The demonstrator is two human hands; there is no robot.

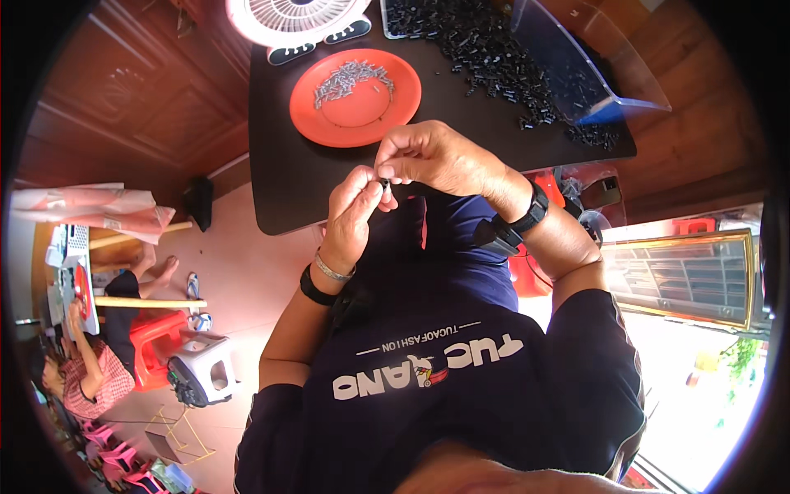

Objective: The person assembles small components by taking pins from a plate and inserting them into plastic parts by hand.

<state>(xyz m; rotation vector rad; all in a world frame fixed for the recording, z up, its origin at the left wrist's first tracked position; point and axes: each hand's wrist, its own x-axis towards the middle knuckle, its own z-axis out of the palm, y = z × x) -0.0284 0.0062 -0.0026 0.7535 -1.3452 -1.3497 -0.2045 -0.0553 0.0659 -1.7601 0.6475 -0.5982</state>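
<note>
A: Status, left to right?

B: Ahead-left of the hands, a pink-and-white desk fan is standing at the far side of the dark table. Nearer, just ahead of the hands, a round orange-red plate is holding loose silver pins. They're bunching on its far half, leaving the near half mostly bare.

A: Hands?

B: Left hand is pinching a small black piece between thumb and fingers. Right hand is meeting it from the other side, thumb and fingertip pressing together at the piece's top. Can't tell if a pin is sitting in that pinch.

A: Right side?

B: Black cylindrical pieces are lying in a wide loose spread ahead-right of the hands. Beyond, farther right, a clear plastic bin is standing open beside them.

A: Progress?

B: My read: one piece is being worked, probably not finished. Plenty of pins and black pieces are waiting, so likely a lot left. Not seeing a separate finished batch; can't tell whether any in the spread are done.
</note>
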